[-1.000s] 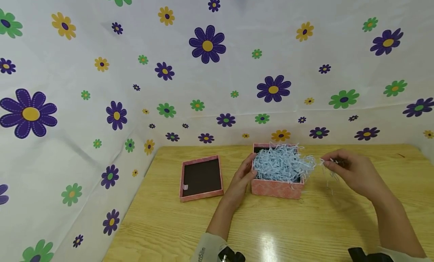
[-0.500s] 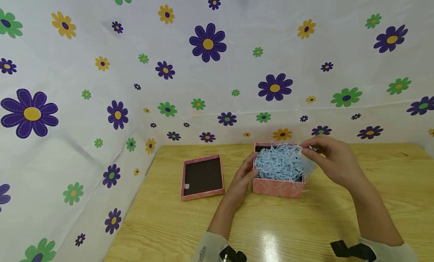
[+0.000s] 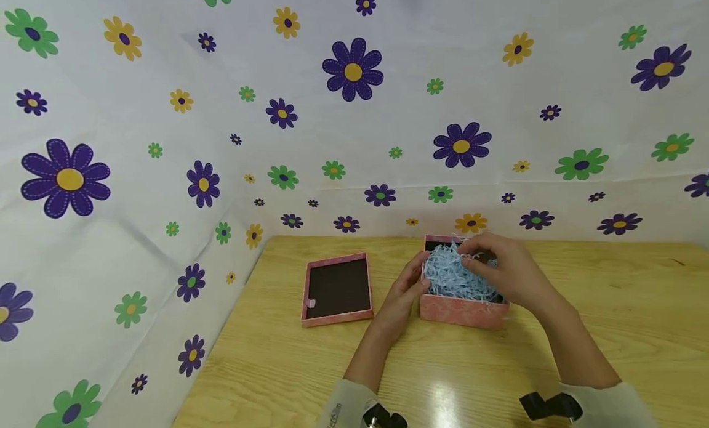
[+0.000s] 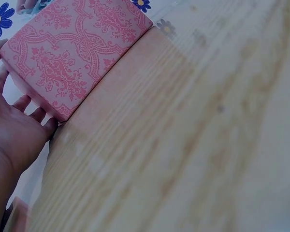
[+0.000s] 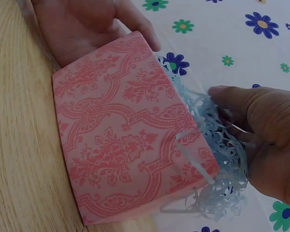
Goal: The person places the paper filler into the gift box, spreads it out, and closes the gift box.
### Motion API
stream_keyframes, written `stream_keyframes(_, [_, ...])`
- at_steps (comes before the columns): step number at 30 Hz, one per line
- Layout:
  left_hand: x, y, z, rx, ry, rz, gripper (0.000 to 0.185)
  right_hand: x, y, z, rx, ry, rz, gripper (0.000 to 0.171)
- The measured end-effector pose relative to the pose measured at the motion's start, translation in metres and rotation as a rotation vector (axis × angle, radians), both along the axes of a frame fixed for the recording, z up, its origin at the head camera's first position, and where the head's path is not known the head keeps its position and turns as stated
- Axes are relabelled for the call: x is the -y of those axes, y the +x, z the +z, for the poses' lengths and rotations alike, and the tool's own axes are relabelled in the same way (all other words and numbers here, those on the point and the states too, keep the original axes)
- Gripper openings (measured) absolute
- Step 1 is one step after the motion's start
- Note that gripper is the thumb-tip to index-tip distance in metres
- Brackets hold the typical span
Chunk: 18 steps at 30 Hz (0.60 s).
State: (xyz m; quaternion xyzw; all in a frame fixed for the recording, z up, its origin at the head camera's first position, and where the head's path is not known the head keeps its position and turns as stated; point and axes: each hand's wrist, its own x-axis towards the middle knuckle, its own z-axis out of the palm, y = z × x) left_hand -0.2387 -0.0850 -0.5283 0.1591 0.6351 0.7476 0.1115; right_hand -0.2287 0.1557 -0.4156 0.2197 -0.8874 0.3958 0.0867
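Resting on the wooden counter, the pink patterned box sits just past the centre of your view, toward 1 o'clock from your chest. Your left hand lies against the box's 9 o'clock wall, fingers fairly straight and pressed flat to the side rather than wrapped round it; the left wrist view shows the fingertips touching the patterned wall. Your right hand is over the open top, fingers curled down into the blue shredded paper, gripping a clump of it. In the right wrist view that hand has its fingers buried in the paper strands, and some strands spill over the box's rim and hang down its outer wall.

At 9 o'clock from the box, well apart from it and beyond your left hand, the box lid lies upturned on the counter, its dark inside facing up within a pink rim. Behind the counter at 12 o'clock, and along the 9 o'clock side, hangs a white flower-print cloth. Nothing lies between your hands and the box; the only thing near your left forearm is the lid.
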Motion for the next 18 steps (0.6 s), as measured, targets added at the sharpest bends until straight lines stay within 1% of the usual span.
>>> stream_keyframes(3, [0.0,0.0,0.0,-0.007,0.006,-0.005,0.052,-0.006,0.003,0.001,0.039,0.002,0.002,0.026])
stream_keyframes(5, [-0.002,0.0,0.0,-0.012,0.007,-0.01,0.053,-0.014,0.008,0.004,0.049,-0.004,-0.017,0.03])
stream_keyframes(9, [-0.004,0.001,-0.001,-0.014,0.001,-0.013,0.054,-0.036,0.018,0.008,0.034,-0.031,-0.09,0.034])
stream_keyframes(12, [-0.004,0.001,-0.001,-0.015,-0.003,-0.013,0.054,-0.058,0.023,0.005,0.042,-0.037,-0.146,0.034])
stream_keyframes(15, [-0.002,0.001,0.0,-0.02,-0.016,-0.011,0.055,-0.078,0.024,-0.002,0.095,-0.043,-0.169,0.036])
stream_keyframes(18, [0.0,0.001,0.0,-0.022,-0.028,-0.006,0.054,-0.092,0.024,-0.01,0.183,-0.054,-0.147,0.043])
